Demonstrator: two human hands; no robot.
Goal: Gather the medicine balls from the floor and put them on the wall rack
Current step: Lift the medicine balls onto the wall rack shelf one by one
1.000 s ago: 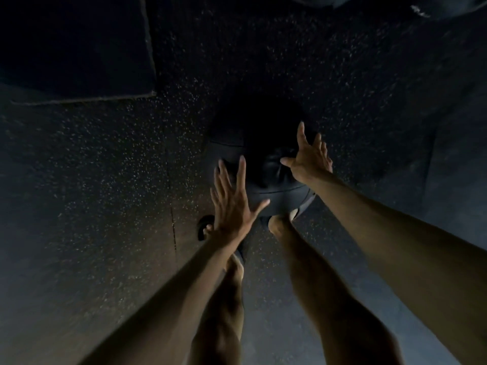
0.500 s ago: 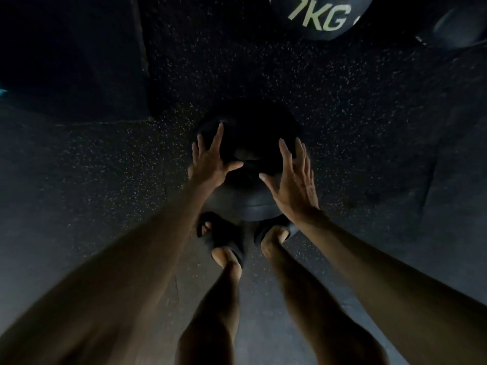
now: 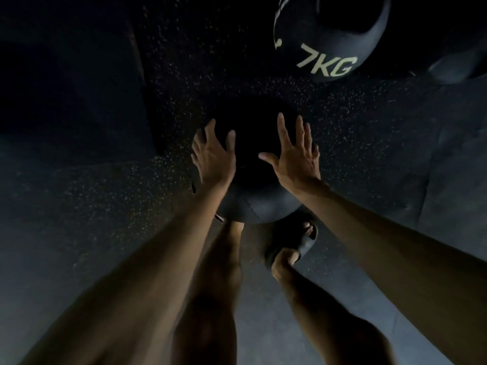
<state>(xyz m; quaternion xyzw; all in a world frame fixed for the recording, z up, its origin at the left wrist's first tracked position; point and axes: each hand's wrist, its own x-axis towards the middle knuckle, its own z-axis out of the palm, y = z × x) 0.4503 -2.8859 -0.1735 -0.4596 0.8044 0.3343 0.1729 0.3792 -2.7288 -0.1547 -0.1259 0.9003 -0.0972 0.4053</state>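
My left hand [image 3: 214,159] and right hand [image 3: 296,160] spread wide, fingers straight, flanking dark medicine ball [image 3: 259,206] mid-frame, 7KG ball [image 3: 329,40] upper right

Speckled rubber gym floor [image 3: 100,206], dimly lit
Darker mat [image 3: 66,83] at upper left; black slide sandal [image 3: 307,245] just below frame centre; floor seams [image 3: 432,164] at right

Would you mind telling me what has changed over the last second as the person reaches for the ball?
Both hands closed in on the dark ball: the left hand moved up from below it to its left side, and the right hand resettled at its right side. The 7KG ball came into view at the top. The dark ball stays by the feet; whether it is lifted is unclear.
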